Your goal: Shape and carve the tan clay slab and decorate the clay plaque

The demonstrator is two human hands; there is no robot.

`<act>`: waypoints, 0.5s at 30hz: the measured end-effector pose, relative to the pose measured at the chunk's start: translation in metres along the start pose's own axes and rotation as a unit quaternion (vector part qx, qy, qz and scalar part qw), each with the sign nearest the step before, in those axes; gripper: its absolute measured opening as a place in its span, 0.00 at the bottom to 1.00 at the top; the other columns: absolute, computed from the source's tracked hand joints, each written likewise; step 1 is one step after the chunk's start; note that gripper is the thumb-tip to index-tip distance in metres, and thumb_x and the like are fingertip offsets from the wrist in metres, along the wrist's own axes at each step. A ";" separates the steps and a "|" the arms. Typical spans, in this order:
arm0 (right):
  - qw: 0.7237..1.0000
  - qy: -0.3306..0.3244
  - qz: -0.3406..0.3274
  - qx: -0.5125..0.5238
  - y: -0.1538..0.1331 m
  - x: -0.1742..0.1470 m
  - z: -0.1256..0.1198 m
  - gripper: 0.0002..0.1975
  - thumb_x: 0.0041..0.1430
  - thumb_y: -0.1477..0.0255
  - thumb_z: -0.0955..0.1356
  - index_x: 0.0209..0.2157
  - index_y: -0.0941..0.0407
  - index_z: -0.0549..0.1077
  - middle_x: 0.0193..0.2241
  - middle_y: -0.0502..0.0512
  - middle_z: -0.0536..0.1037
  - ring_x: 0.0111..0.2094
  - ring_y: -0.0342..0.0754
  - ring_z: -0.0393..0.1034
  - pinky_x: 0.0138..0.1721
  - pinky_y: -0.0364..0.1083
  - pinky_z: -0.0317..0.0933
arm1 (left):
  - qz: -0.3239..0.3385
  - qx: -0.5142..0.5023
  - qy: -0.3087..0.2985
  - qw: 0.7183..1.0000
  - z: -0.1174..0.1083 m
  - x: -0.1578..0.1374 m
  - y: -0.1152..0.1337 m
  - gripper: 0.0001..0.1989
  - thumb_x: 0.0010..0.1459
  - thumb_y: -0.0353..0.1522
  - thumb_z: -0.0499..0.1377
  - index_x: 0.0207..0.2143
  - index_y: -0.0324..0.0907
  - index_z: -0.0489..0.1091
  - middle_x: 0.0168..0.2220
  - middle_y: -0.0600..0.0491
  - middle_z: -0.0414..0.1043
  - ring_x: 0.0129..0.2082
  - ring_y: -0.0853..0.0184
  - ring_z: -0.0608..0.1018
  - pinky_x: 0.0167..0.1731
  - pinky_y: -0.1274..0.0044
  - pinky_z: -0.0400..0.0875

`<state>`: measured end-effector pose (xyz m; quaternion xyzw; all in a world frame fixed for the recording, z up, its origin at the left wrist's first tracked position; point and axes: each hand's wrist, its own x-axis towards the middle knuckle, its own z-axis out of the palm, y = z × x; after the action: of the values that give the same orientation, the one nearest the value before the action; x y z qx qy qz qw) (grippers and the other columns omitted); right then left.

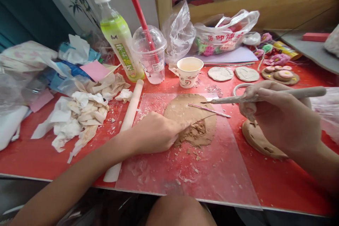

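Observation:
My right hand (283, 113) grips a clay-smeared paintbrush (299, 93), its dark tip pointing left over a flat brown clay slab (180, 107). The slab lies on a clear plastic sheet (212, 176). My left hand (159, 130) rests at the slab's near left edge, index finger reaching onto it and the others curled. A thin dark line runs from that fingertip; I cannot tell whether it is held. Beside the fingertip is a rough, crumbly patch (197, 130). Across the slab's right side lies a thin pinkish stick (209, 110). A thick clay piece (259, 141) sits partly behind my right hand.
At left lie a white rolling pin (129, 109) and crumpled tissues (79, 113). Behind stand a drink bottle (119, 39), a lidded cup (149, 56) with a red straw and a paper cup (189, 72) of liquid. Clay discs (220, 73) lie at back right.

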<state>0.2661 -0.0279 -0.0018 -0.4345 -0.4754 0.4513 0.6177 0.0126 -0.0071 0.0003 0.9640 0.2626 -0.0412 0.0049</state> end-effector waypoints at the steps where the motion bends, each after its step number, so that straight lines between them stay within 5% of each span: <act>1: 1.000 0.003 -0.003 -0.001 0.000 0.000 0.000 0.07 0.50 0.74 0.66 0.21 0.57 0.74 0.20 0.50 0.67 0.20 0.40 0.59 0.19 0.43 0.52 | -0.005 0.008 -0.008 1.000 0.002 0.001 0.000 0.19 0.58 0.28 0.48 0.51 0.47 0.66 0.26 0.55 0.75 0.23 0.68 0.75 0.20 0.77 0.53; 7: 1.000 0.002 0.009 0.009 0.000 0.001 0.000 0.06 0.49 0.74 0.66 0.21 0.57 0.73 0.20 0.50 0.68 0.19 0.39 0.59 0.18 0.43 0.49 | 0.016 0.031 -0.035 0.999 -0.003 -0.002 0.001 0.23 0.53 0.26 0.49 0.51 0.48 0.67 0.24 0.56 0.74 0.21 0.67 0.73 0.18 0.75 0.43; 12: 1.000 0.013 0.004 0.001 0.000 0.001 0.001 0.07 0.49 0.76 0.66 0.20 0.58 0.73 0.20 0.50 0.67 0.19 0.39 0.59 0.18 0.44 0.49 | 0.023 -0.010 -0.074 0.997 -0.019 -0.009 -0.002 0.24 0.47 0.23 0.50 0.44 0.51 0.72 0.23 0.57 0.74 0.21 0.70 0.72 0.19 0.77 0.50; 15: 1.000 0.015 -0.021 0.007 0.000 0.001 0.000 0.10 0.50 0.78 0.64 0.19 0.57 0.72 0.20 0.50 0.67 0.18 0.39 0.57 0.18 0.45 0.48 | 0.016 -0.031 -0.024 0.999 -0.022 -0.009 -0.007 0.30 0.46 0.21 0.50 0.48 0.56 0.69 0.27 0.59 0.75 0.25 0.72 0.73 0.21 0.79 0.52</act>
<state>0.2664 -0.0270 -0.0014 -0.4270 -0.4718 0.4345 0.6374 0.0025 -0.0051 0.0226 0.9662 0.2481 -0.0564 0.0415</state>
